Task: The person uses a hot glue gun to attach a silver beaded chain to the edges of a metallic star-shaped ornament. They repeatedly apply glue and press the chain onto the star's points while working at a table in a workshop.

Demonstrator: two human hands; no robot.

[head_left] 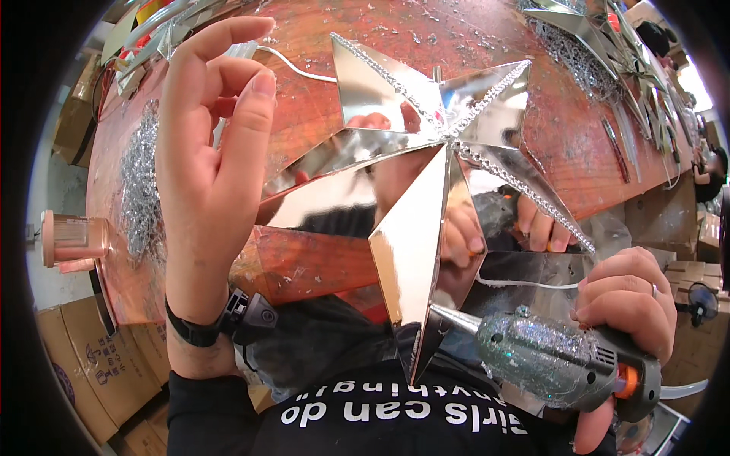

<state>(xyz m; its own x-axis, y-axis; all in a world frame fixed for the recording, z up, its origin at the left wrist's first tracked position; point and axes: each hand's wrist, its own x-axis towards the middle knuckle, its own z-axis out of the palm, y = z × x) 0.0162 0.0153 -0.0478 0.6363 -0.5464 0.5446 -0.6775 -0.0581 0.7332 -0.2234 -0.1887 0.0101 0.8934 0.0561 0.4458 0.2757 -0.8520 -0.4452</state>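
The red-brown wooden worktable (319, 114) runs away above both your hands, littered with silvery scraps, and it carries everything else here. Right between your hands sits the big mirrored star (414, 197), its folded silver faces catching reflections of your fingers, its lowest point dropping toward your chest just left of your right fist. Lines of small clear beads (487, 95) trace its ridges, one running up to the upper right tip and another slanting down toward your right knuckles.

Your left hand (209, 175) is up and loose, fingers spread and gently curled, palm turned toward the star, gripping nothing; whether its far side brushes the star's left arm you cannot tell from here. A black strap (199, 330) circles that wrist.

Your right hand (627, 296) is clenched tight round the handle of the glue gun (547, 357), a grey body crusted with glitter and dried glue, orange trigger (625, 381) tucked just below your fingers. Its metal nozzle (455, 317) reaches left from your fist and meets the inner edge of the star's lower point.

Beyond your left hand, a heap of bead chain (141, 182) lies on the table's edge, with a clear cylinder on a pinkish base (72, 239) further out. Far above your right hand, more mirrored stars (593, 38) are stacked.
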